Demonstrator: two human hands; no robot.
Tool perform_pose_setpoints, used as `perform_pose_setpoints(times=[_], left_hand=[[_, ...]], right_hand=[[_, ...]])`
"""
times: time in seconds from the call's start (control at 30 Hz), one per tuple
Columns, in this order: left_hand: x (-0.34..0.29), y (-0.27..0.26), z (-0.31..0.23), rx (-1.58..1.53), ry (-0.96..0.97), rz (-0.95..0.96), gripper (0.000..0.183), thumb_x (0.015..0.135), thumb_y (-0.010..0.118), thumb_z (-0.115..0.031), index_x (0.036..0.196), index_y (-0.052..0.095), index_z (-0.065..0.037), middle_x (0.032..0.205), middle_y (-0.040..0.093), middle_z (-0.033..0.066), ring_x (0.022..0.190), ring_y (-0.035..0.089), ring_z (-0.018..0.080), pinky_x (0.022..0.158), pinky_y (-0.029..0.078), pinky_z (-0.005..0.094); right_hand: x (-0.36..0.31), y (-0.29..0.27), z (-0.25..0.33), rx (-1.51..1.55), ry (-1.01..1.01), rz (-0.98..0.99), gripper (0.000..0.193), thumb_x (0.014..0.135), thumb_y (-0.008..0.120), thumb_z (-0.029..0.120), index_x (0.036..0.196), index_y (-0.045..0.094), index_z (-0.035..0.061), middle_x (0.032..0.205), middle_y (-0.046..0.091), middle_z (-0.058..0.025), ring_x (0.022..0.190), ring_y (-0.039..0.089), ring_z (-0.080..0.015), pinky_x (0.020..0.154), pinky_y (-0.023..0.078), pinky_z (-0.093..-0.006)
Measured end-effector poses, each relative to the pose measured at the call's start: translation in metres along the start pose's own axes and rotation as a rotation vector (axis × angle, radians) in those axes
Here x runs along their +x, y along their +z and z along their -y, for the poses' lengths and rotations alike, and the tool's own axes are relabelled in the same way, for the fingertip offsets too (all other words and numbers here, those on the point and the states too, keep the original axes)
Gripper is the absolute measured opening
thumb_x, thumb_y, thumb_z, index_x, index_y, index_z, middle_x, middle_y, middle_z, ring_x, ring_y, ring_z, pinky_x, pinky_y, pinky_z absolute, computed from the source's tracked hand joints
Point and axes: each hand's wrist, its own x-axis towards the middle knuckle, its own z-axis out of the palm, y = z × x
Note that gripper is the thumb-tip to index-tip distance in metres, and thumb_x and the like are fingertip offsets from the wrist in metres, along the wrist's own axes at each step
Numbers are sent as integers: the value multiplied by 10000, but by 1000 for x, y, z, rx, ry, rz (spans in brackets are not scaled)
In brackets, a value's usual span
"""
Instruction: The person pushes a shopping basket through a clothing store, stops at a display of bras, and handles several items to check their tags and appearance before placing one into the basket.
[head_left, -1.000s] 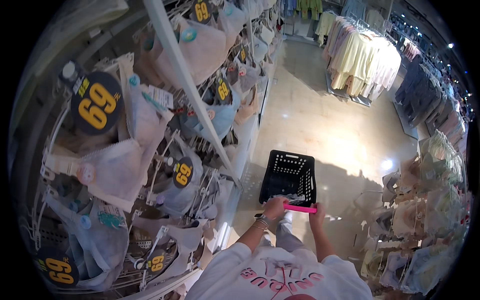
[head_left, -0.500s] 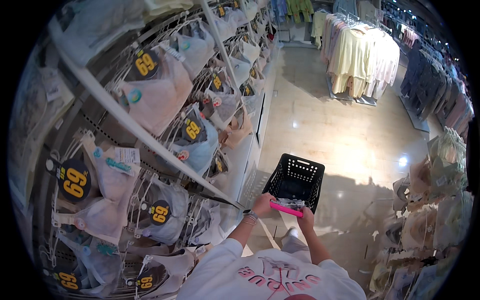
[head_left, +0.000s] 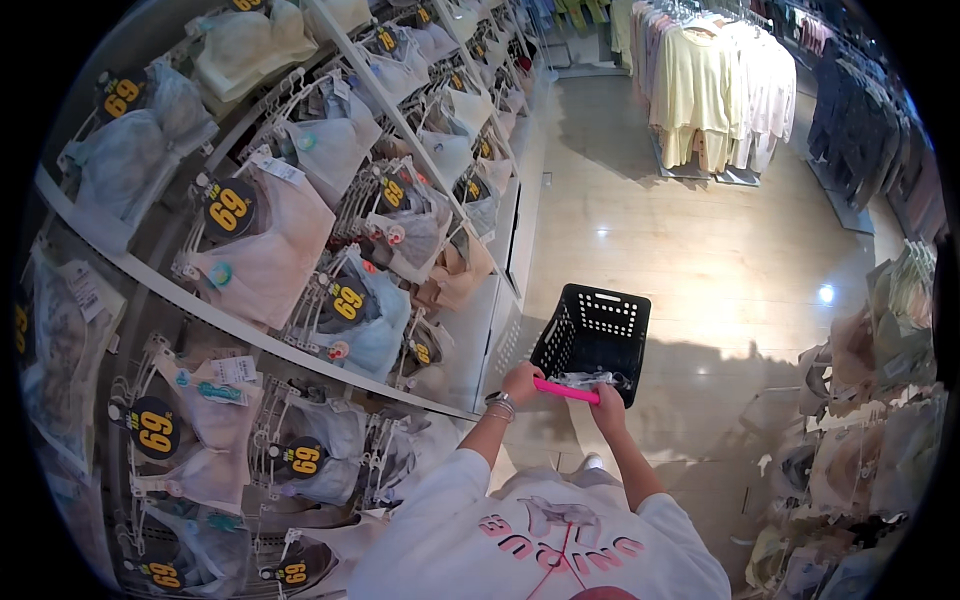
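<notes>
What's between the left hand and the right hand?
A pink bar spans from the left hand to the right hand, on the near side of the black basket; the head view shows it.

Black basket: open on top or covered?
Open. Looking down, the black basket shows its perforated inner walls and dark base through the uncovered top. Left hand and right hand grip the pink handle.

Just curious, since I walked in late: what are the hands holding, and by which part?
A pink bar at the near side of the black basket: left hand on its left end, right hand on its right.
</notes>
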Motion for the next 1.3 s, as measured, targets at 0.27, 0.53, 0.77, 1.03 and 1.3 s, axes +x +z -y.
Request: perform_pose_setpoints(times=[0.27, 0.53, 0.77, 1.03, 1.3], left_hand=[[40, 6, -8, -57, -33, -18, 145, 655, 730, -220, 781, 685, -162, 892, 598, 97, 848, 592, 294, 723, 488, 378], [92, 7, -10, -125, -40, -48, 159, 658, 715, -231, 801, 685, -172, 896, 597, 90, 849, 591, 289, 717, 486, 373], [134, -18, -23, -157, -25, 39, 111, 703, 625, -179, 796, 687, -177, 808, 649, 88, 783, 629, 280, 682, 499, 385], [190, -12, -9, -129, -25, 100, 163, 724, 607, -213, 867, 684, -190, 854, 659, 75, 823, 631, 271, 715, 493, 416], [245, -29, -7, -136, -21, 92, 182, 754, 529, -175, 858, 675, -145, 840, 655, 115, 788, 634, 295, 704, 498, 412]], right_hand=[[42, -3, -30, 18, -15, -2, 156, 680, 638, 24, 801, 540, 40, 739, 577, -145, 726, 574, -337, 622, 450, -410], [98, -5, -48, 12, 81, -2, 133, 683, 611, -1, 793, 542, 29, 711, 589, -166, 695, 580, -353, 589, 449, -394], [150, -1, -69, -10, 115, 12, 109, 690, 597, -16, 767, 530, 23, 690, 586, -166, 668, 595, -336, 575, 457, -358], [201, 17, -95, -103, 204, -19, 88, 710, 616, 2, 727, 532, 20, 646, 574, -146, 608, 577, -272, 572, 458, -341], [255, 28, -97, -211, 228, -141, 88, 706, 598, -20, 771, 557, 23, 683, 586, -149, 645, 589, -265, 590, 453, -320]])
